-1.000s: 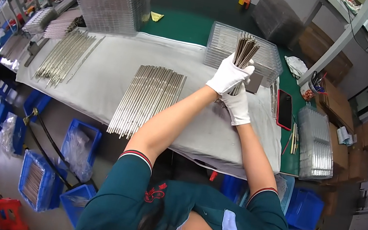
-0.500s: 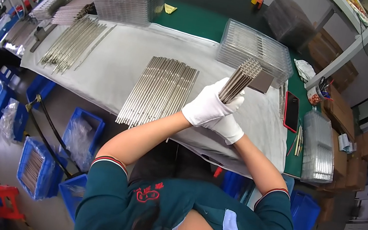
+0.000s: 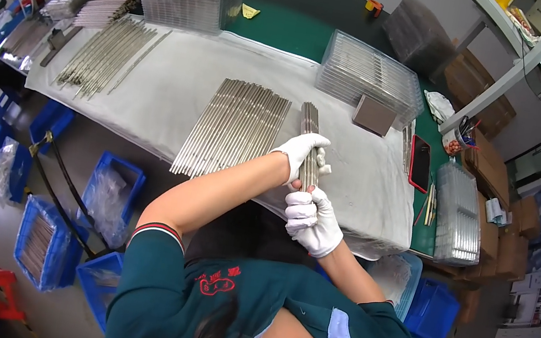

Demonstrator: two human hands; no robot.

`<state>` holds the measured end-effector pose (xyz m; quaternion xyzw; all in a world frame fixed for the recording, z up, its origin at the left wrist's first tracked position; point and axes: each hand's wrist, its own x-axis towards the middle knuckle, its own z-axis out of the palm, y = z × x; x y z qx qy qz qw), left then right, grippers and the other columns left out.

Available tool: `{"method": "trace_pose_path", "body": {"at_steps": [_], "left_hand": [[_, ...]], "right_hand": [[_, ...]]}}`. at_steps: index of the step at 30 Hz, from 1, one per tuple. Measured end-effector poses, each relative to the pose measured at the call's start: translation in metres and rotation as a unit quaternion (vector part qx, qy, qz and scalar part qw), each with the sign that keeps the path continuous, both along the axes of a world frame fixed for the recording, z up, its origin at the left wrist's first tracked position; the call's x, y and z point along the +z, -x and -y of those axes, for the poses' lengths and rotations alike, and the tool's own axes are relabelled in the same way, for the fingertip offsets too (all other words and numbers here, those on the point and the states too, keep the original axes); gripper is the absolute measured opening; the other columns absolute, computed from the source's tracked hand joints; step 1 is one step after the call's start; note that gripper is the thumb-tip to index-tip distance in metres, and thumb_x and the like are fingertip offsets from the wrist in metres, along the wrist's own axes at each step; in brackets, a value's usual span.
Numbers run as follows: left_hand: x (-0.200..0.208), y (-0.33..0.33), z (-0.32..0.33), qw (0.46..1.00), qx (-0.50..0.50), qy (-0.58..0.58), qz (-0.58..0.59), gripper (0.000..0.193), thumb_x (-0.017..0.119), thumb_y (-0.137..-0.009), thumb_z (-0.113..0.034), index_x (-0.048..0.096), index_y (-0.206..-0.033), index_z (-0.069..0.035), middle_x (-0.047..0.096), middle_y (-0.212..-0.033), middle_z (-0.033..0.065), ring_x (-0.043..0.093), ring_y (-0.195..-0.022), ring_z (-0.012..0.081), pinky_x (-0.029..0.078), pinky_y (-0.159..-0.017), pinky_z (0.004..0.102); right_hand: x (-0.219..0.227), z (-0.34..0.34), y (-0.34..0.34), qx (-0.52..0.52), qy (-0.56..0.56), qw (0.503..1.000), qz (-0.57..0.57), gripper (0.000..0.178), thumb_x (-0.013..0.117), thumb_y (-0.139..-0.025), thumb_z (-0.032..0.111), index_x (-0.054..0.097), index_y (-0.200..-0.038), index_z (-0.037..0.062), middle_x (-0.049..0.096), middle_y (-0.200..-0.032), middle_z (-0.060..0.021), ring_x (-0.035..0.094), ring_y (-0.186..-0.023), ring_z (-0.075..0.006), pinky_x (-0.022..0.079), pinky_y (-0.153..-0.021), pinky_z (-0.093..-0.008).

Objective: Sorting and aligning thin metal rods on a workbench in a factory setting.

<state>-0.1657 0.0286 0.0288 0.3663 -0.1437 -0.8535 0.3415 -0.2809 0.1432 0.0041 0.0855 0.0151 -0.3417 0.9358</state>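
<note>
A tight bundle of thin metal rods (image 3: 309,119) is in my two white-gloved hands, over the front part of the cloth-covered table. My left hand (image 3: 302,154) wraps around the middle of the bundle. Closed around its near end is my right hand (image 3: 314,221), closer to my body; the rod ends there are hidden by the fingers. The bundle's far end points away from me. Just left of it, a row of similar metal rods (image 3: 234,130) lies side by side on the white cloth (image 3: 172,72).
More rods (image 3: 106,57) lie at the table's left. Stacked clear plastic trays (image 3: 374,75) stand at the back right beside a brown block (image 3: 374,115). A red-edged phone (image 3: 420,163) lies at the right. Blue bins (image 3: 114,196) sit on the floor to the left.
The bundle has come down and left from its raised tilt, its far end now pointing away. My right hand has moved from beside the left hand to the bundle's near end.
</note>
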Motion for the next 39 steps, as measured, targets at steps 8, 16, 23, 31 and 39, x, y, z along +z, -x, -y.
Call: {"method": "trace_pose_path", "body": {"at_steps": [8,16,23,31,39], "left_hand": [[0.038,-0.043,-0.001,0.635,-0.137,0.535,0.54,0.084,0.067,-0.09,-0.048,0.041,-0.148,0.007,0.051,-0.146,0.0283,0.049,-0.138,0.0361,0.039,-0.115,0.0364],[-0.011,-0.026,-0.01,0.341,-0.226,0.667,0.623,0.069,0.055,-0.09,-0.055,0.053,-0.146,-0.014,0.039,-0.155,0.0234,0.035,-0.139,0.0436,0.028,-0.114,0.0547],[-0.02,-0.038,-0.017,0.394,-0.215,0.658,0.605,0.076,0.045,-0.096,-0.065,0.045,-0.152,-0.014,0.035,-0.157,0.0243,0.029,-0.146,0.045,0.019,-0.119,0.0601],[-0.001,-0.144,0.019,0.334,-0.108,0.633,0.69,0.076,0.05,-0.094,-0.067,0.05,-0.147,-0.012,0.046,-0.148,0.0212,0.04,-0.138,0.0378,0.027,-0.115,0.0528],[-0.027,-0.177,0.023,0.316,-0.109,0.609,0.719,0.063,0.048,-0.1,-0.054,0.051,-0.147,-0.012,0.049,-0.148,0.0189,0.043,-0.135,0.0338,0.032,-0.112,0.0485]], "right_hand": [[0.002,0.004,-0.014,-0.001,-0.05,0.999,-0.012,0.017,0.062,-0.099,0.017,0.062,-0.112,0.0068,0.055,-0.081,0.0035,0.05,-0.066,-0.0071,0.046,-0.056,-0.022],[-0.011,-0.015,-0.004,0.165,-0.121,0.975,-0.086,0.069,0.042,-0.105,0.053,0.041,-0.143,-0.0039,0.049,-0.145,-0.0324,0.054,-0.132,-0.0434,0.056,-0.096,-0.0544],[0.044,-0.022,0.057,0.281,0.298,0.694,-0.591,0.06,0.053,-0.104,0.045,0.061,-0.129,-0.0081,0.07,-0.122,-0.0228,0.072,-0.108,-0.031,0.06,-0.088,-0.0364],[0.07,0.021,0.095,-0.023,0.398,0.589,-0.703,0.036,0.06,-0.103,0.034,0.072,-0.105,-0.0008,0.076,-0.104,-0.0151,0.073,-0.102,-0.0244,0.058,-0.082,-0.0332],[0.033,0.092,-0.009,-0.045,0.818,-0.021,-0.573,0.071,0.058,-0.091,0.053,0.052,-0.143,0.0052,0.044,-0.154,-0.021,0.037,-0.146,-0.0381,0.02,-0.123,-0.0542]]}}
